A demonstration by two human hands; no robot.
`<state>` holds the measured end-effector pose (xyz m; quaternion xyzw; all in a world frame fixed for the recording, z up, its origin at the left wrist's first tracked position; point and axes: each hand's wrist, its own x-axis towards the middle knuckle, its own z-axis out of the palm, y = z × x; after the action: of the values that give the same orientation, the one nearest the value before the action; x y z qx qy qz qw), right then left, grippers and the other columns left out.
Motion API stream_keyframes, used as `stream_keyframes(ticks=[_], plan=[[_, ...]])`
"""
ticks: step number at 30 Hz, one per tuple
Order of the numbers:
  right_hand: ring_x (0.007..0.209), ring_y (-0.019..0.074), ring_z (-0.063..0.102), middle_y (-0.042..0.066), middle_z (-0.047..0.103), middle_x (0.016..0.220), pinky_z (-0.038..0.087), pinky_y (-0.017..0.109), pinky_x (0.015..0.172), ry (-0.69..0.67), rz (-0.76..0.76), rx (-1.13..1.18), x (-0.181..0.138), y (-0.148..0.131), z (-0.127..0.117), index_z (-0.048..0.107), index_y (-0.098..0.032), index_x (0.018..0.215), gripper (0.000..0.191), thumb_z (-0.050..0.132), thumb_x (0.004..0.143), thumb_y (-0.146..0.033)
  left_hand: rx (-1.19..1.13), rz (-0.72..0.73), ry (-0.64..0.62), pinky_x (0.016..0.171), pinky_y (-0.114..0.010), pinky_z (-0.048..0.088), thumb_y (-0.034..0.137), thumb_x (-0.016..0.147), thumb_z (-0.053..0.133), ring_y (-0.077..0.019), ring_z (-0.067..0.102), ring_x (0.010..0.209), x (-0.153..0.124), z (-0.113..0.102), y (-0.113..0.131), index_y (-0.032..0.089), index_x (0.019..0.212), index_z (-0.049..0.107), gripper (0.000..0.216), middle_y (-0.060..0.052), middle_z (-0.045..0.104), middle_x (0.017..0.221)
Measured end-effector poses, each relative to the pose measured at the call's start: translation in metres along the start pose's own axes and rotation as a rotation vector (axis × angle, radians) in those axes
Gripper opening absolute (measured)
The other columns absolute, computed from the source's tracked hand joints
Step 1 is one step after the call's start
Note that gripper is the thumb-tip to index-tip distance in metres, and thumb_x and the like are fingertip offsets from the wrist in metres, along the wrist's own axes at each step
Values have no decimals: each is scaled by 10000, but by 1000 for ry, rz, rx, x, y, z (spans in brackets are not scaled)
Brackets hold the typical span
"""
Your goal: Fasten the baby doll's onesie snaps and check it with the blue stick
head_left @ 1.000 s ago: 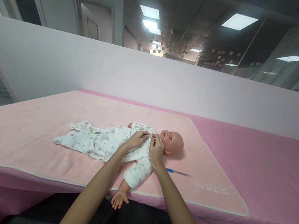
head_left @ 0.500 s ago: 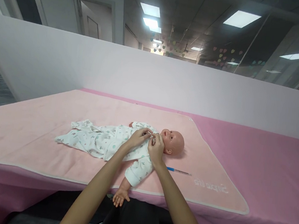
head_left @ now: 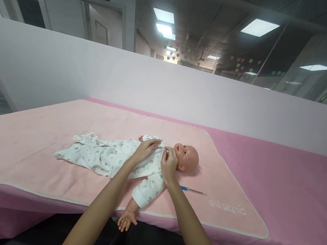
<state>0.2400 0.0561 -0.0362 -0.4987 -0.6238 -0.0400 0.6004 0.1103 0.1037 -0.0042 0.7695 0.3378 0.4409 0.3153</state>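
Observation:
A bald baby doll (head_left: 188, 160) lies on its back with its head to the right. It wears a white printed baby outfit (head_left: 100, 156). At the neckline, my right hand (head_left: 169, 165) is closed, its thumb and fingers pinching a thin white tie (head_left: 164, 149) just below the doll's chin. My left hand (head_left: 146, 150) is over the doll's chest, a short way left of the right one. Its fingertips are drawn together on the other side of the tie; the strand in them is barely visible. The doll's near arm (head_left: 129, 213) hangs over the table edge.
Beneath the doll is a peach mat (head_left: 47, 133) with a white border, spread on a pink cover (head_left: 298, 185). A blue-ended thin stick, perhaps a thermometer (head_left: 193, 191), lies right of my right forearm. A white partition (head_left: 167, 87) rises behind the table.
My left hand has drawn away leftward from my right hand, widening the gap over the neckline. My right hand stays near the doll's chin. The camera view has shifted slightly.

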Motion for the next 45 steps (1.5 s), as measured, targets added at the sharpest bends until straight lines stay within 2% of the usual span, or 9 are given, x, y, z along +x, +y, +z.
stream_keyframes(ticks=[2, 5, 10, 15, 19, 27, 34, 40, 45], plan=[[862, 160, 533, 60, 601, 886, 425, 286, 787, -30, -81, 39, 5, -4, 1, 564, -177, 914, 253, 330, 835, -125, 64, -7, 81, 924, -340, 358, 317, 821, 377, -179, 587, 887, -3, -6, 2, 194, 1018, 608, 327, -35, 664, 933], [856, 170, 524, 48, 610, 857, 413, 297, 791, -152, -190, 19, 13, -7, 8, 580, -183, 873, 270, 355, 772, -75, 78, -23, 112, 813, -303, 412, 330, 825, 356, -165, 589, 762, -10, -12, 2, 189, 957, 625, 331, -15, 661, 777], [745, 174, 511, 32, 584, 706, 407, 284, 697, -231, -174, -13, 15, -2, 23, 561, -189, 690, 220, 377, 704, -68, 104, 11, 98, 705, -254, 413, 306, 799, 373, -162, 563, 752, -26, -13, 3, 183, 863, 632, 294, -16, 651, 821], [725, 170, 487, 25, 555, 692, 378, 274, 674, -261, -201, 4, 8, 3, 18, 514, -191, 665, 190, 384, 646, -54, 384, 67, 68, 678, -275, 379, 227, 736, 411, -162, 512, 681, -38, -10, 7, 189, 833, 591, 208, -14, 588, 704], [685, 162, 454, 13, 493, 662, 353, 268, 638, -293, -206, 1, 8, 2, 14, 439, -198, 617, 149, 393, 612, -55, 613, 139, 64, 714, -305, 367, 175, 671, 424, -184, 498, 743, -42, -5, 9, 193, 807, 546, 184, -24, 559, 751], [752, 177, 458, 22, 507, 720, 366, 287, 702, -314, -226, 30, 9, 0, 12, 450, -200, 685, 113, 427, 647, -96, 734, 188, 78, 708, -315, 365, 227, 739, 430, -187, 490, 763, -42, -2, 8, 188, 806, 510, 111, -38, 541, 813], [760, 165, 487, 24, 540, 742, 382, 276, 715, -288, -140, 25, 8, 1, 16, 492, -194, 721, 108, 417, 733, -118, 771, 165, 68, 713, -324, 365, 250, 766, 431, -194, 498, 772, -41, -2, 3, 182, 805, 504, 107, -48, 548, 822], [756, 162, 497, 22, 556, 742, 385, 272, 715, -287, -124, 40, 8, 2, 17, 506, -195, 726, 117, 421, 752, -119, 837, 184, 11, 688, -317, 357, 235, 841, 328, -186, 505, 764, -41, -3, 3, 181, 797, 500, 185, -44, 539, 791], [745, 162, 496, 21, 545, 732, 389, 273, 710, -287, -106, 44, 8, 2, 16, 500, -195, 702, 112, 431, 746, -119, 826, 200, 14, 706, -319, 371, 256, 810, 399, -197, 507, 812, -42, -6, 2, 183, 861, 513, 145, -51, 534, 837]])
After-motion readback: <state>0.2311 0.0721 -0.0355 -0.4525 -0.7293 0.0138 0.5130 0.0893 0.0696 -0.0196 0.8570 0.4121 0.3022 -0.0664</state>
